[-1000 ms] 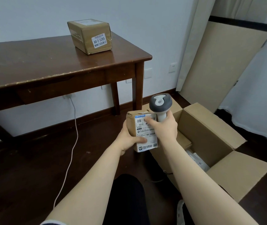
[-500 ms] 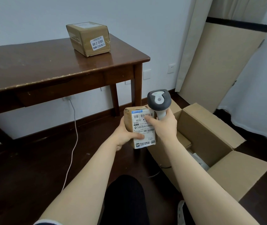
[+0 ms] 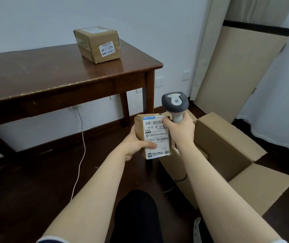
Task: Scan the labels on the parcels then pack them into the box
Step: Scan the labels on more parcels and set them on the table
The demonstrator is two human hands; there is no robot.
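Brown paper-wrapped small parcel point(image 3: 155, 135) with a white printed shipping label, held upright near frame centre, just beside the open corrugated cardboard box point(image 3: 224, 142) standing on the dark floor at 4 o'clock. Left hand point(image 3: 136, 146) at the parcel's 8 o'clock, grip closed around its left edge, thumb laid across the lower label, probably to steady the printed face toward the viewer. Right hand point(image 3: 180, 130) at the parcel's 3 o'clock, grip wrapped round the pale handle of the grey-and-white handheld barcode scanner point(image 3: 175, 104), one fingertip touching the label's upper right corner. Scanner head upright at 1 o'clock, above the parcel rather than aimed at the barcode; scan judged either finished or not yet begun. Second brown taped cardboard parcel point(image 3: 97, 43) at 11 o'clock on the dark wooden bench point(image 3: 43, 74), well apart, presumably awaiting its turn.

Scanner window turned away, unseen. Box interior largely masked by the right forearm and near wall; contents not determinable. Fine label print blurred. Whitish object at 6 o'clock cut off by the frame edge. Thin white cable point(image 3: 80, 155) at 9 o'clock, lower end lost behind the left forearm.
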